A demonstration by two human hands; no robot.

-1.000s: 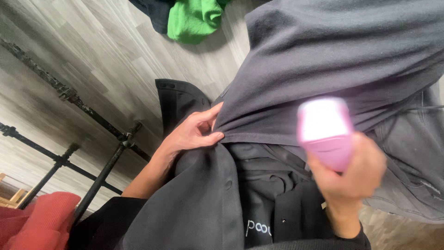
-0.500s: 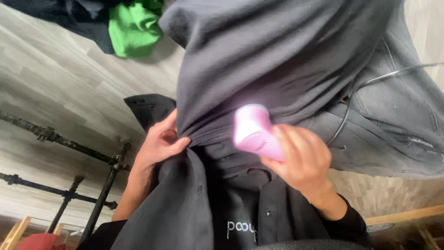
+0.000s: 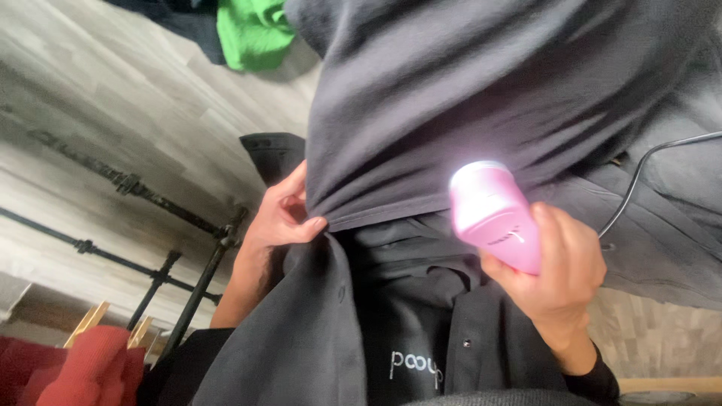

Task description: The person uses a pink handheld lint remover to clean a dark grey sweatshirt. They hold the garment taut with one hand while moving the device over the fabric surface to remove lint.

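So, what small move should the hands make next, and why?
Probably lower the right hand so the pink fabric shaver lies flat on the grey garment. Its head hovers at the hem, while the left hand pinches that hem taut.

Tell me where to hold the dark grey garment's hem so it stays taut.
Probably pinch the dark grey garment at its lower hem corner, from the left side, where the left hand grips now: the folded edge bunches there, away from the pink handheld device.
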